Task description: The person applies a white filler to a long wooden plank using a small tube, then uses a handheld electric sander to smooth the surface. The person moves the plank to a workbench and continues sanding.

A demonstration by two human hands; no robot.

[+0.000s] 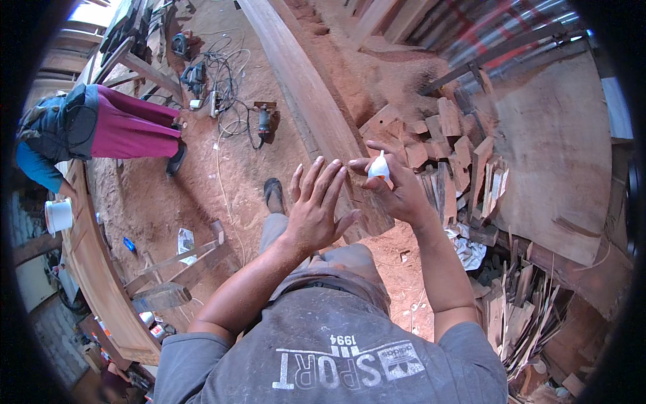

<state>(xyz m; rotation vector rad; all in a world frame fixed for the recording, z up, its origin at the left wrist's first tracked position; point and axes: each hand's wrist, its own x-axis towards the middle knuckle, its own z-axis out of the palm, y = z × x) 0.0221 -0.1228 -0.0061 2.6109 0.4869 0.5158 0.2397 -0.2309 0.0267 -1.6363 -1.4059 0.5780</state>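
A small white squeeze bottle [379,166] with a pointed tip and a bit of orange at its base is gripped in my right hand [404,192]. Its tip points away from me, and the fingers cover most of its body. My left hand [317,205] is held flat, palm down, with the fingers stretched out and the thumb apart. Both hands are over or near the close end of a long reddish-brown wooden plank [313,87]. Whether the left fingertips touch the wood, I cannot tell.
Power tools [263,122] and tangled cords [225,74] lie on the dusty floor ahead. A person [128,124] bends over a wooden door panel [104,269] at left, beside a white bucket [59,215]. Wood offcuts [447,148] and a large board [548,155] fill the right.
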